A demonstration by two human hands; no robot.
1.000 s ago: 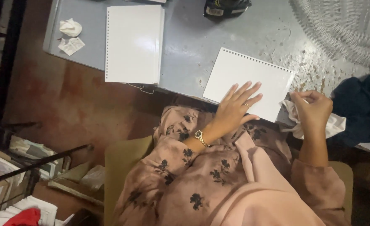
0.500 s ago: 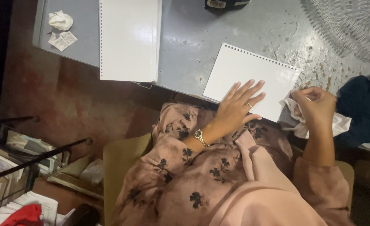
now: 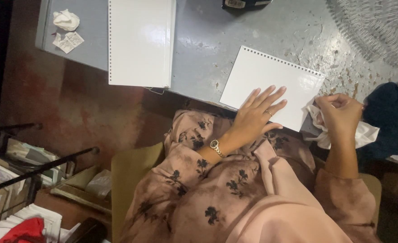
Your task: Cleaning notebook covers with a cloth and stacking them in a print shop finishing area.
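Grey scuffed worktop (image 3: 217,54). I see L hand (image 3: 255,119) flat on punched white sheet (image 3: 271,85) at near edge, fingers spread; R hand (image 3: 343,114) fingers clamped on white cloth (image 3: 365,134). Step: wiping sheet, I judge; calls for steady hold.

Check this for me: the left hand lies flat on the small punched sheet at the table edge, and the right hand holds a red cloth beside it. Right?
Not quite. The head view shows the cloth in the right hand is white, not red. The rest stands: the left hand lies flat on the small punched sheet at the table edge.
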